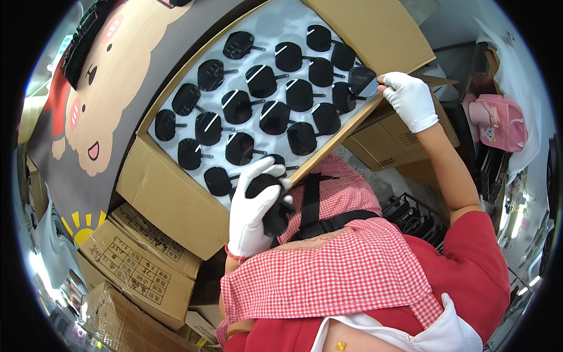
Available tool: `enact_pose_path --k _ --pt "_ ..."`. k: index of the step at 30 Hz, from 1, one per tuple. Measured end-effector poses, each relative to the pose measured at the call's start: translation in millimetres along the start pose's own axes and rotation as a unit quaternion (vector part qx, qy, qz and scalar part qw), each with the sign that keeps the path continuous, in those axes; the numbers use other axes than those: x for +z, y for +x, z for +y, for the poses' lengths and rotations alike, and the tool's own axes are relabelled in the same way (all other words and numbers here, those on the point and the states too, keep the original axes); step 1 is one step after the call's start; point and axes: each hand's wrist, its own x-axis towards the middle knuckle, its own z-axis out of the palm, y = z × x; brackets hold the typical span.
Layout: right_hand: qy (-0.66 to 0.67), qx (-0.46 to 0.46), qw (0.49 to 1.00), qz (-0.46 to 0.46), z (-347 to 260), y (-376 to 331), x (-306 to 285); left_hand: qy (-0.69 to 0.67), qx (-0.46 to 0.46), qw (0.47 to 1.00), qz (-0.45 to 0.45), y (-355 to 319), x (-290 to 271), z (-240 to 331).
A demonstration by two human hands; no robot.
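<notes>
My right hand [410, 101], in a white glove, pinches the short stem of a glossy dark lens [363, 81] at the right edge of an open cardboard box. Rows of similar black lenses [237, 106], rounded and each with a small stem, lie on a whitish sheet [186, 136] inside the box. My left hand [249, 211], also gloved, is closed round a small stack of black lenses [274, 218] at the near edge of the box. Its fingers partly cover the stack, so how many are in it I cannot tell.
The box's flaps [176, 202] are folded outward. More cardboard cartons [141, 264] stand at the lower left, and another carton [387, 144] sits beneath the box's right side. A cartoon-printed surface [117, 76] lies left, a pink bag [498, 120] far right.
</notes>
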Motion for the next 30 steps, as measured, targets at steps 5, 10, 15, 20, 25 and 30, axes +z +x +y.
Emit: enact_pose_path --k 5,10,15,20,25,30 --pt "0.172 0.038 0.981 -0.075 -25.4 5.6 -16.9 0.015 0.054 0.998 -0.02 44.7 50.1 -8.7" --pt "0.289 -0.061 0.924 -0.242 -96.5 3.6 -30.0 0.02 0.117 0.993 -0.023 74.6 78.5 -12.6" --pt "0.284 -0.05 0.914 -0.286 -89.2 37.9 -10.6 0.052 0.132 0.99 0.004 89.2 83.1 -1.5" --pt "0.309 -0.098 0.915 -0.24 -68.8 106.9 17.5 -0.073 0.086 0.994 -0.001 107.2 82.1 25.2" --pt "0.181 -0.158 0.97 -0.041 -56.2 163.6 41.6 -0.23 0.031 0.973 0.01 111.9 72.2 34.5" --pt "0.075 -0.155 0.983 0.057 -16.4 184.1 39.2 -0.108 0.091 0.989 0.044 114.7 74.6 30.0"
